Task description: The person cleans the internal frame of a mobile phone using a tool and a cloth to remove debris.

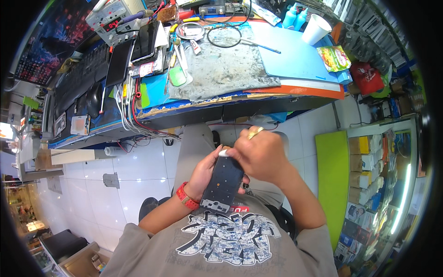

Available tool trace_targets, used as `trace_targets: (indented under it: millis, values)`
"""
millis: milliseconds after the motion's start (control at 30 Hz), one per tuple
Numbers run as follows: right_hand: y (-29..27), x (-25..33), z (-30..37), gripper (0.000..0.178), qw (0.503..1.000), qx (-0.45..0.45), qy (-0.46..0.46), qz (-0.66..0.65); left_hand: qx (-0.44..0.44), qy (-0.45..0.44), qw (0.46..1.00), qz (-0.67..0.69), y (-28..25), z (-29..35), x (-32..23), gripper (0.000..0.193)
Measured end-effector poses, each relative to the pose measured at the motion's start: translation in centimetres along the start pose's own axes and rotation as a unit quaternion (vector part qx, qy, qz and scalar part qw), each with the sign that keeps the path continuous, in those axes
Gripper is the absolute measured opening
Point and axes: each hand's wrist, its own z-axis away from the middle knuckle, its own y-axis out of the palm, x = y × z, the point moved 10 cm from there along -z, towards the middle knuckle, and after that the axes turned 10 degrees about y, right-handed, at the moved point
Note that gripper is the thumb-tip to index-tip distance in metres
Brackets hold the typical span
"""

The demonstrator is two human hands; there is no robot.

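My left hand [201,176], with a red strap on its wrist, is wrapped round an opened phone [222,180]. The phone's dark inner side faces up, and a pale, screw-dotted strip shows at its near end. At the phone's far end my right hand [259,154] is closed, its fingers curled in and a gold ring on one of them. Something small and whitish shows at the right thumb's tip, by the phone's edge; whether it is the nail or a tool I cannot make out. Both hands are above my lap, in front of the bench.
The workbench [221,92] ahead carries a grey stained mat [221,69], a light blue sheet [286,60], a white cup [316,29], phones [119,62], cables and tools. A power supply [110,18] stands back left. A glass display case [378,194] is at right.
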Motion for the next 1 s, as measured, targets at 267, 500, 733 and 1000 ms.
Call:
trace_targets:
  millis: [267, 500, 733, 1000]
  values:
    - [1.0, 0.3, 0.8, 0.028, 0.998, 0.036, -0.002, 0.048, 0.023, -0.016, 0.997, 0.074, -0.8, -0.7, 0.1, 0.065]
    - [2.7, 4.1, 2.8, 0.031, 0.995, 0.088, -0.032, -0.038, -0.042, 0.14, 0.989, -0.029, -1.9, -3.0, -3.6, 0.052]
    - [3.0, 5.6, 4.1, 0.033, 0.992, 0.112, -0.031, -0.053, 0.056, 0.113, 0.991, 0.037, 1.7, -3.2, -4.8, 0.067]
    - [-0.7, 1.0, 1.6, 0.02, 0.99, -0.003, 0.128, -0.064, 0.002, 0.146, 0.984, 0.102, 0.6, -3.5, -5.8, 0.067]
